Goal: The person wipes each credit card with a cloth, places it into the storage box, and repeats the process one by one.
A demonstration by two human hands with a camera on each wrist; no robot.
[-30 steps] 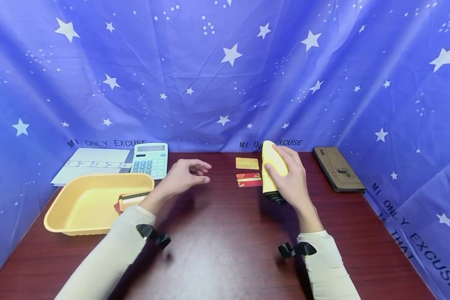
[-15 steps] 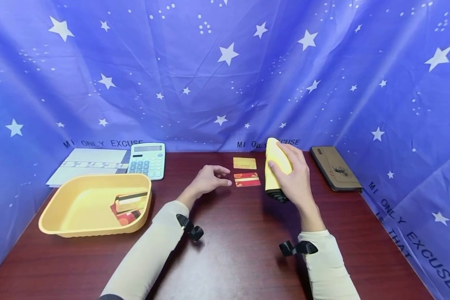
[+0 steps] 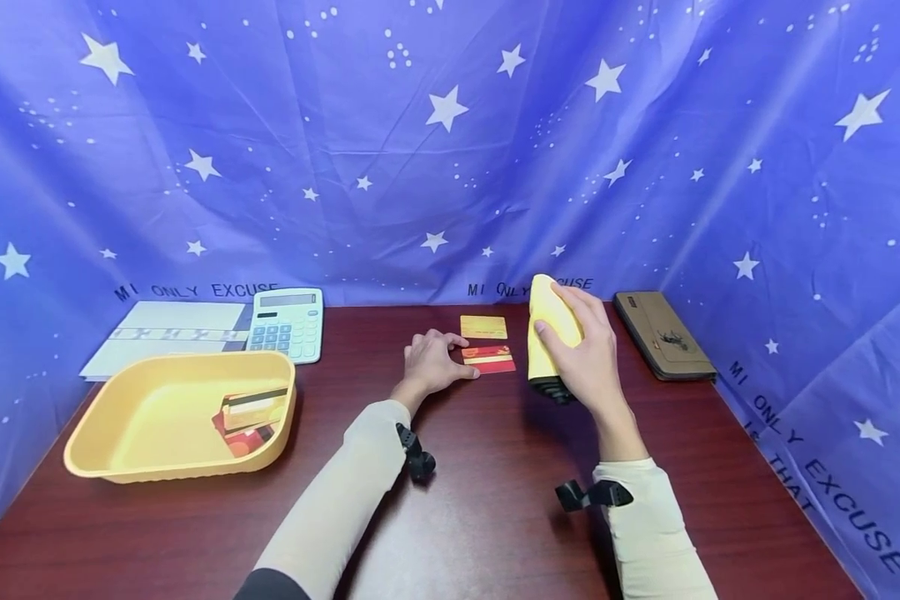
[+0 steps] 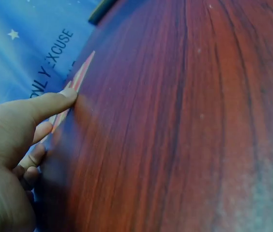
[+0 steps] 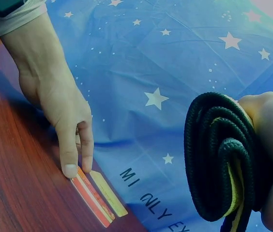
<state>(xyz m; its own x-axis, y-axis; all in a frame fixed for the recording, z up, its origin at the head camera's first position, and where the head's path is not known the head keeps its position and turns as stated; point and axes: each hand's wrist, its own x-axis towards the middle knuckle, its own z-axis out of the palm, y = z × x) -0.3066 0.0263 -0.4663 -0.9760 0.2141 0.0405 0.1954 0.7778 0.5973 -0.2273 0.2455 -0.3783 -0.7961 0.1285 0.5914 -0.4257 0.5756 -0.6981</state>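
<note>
At the left end of a red card with a pale stripe, my left hand pinches the card's two long edges between thumb and finger. The card lies flat on the table; in the right wrist view the thumb and a finger straddle its end. Just behind it lies a yellow card. My right hand grips a folded yellow cloth and holds it up beside the cards. The cloth's layered dark edging faces the right wrist camera.
A yellow plastic basin with several cards inside stands at the left of the dark wood table. Behind it are a calculator and a white box-like item. A brown wallet lies at the right, with a blue starry curtain around.
My left hand has moved right from beside the basin to the red card and taken its end between thumb and finger. My right hand keeps holding the cloth, almost still.
</note>
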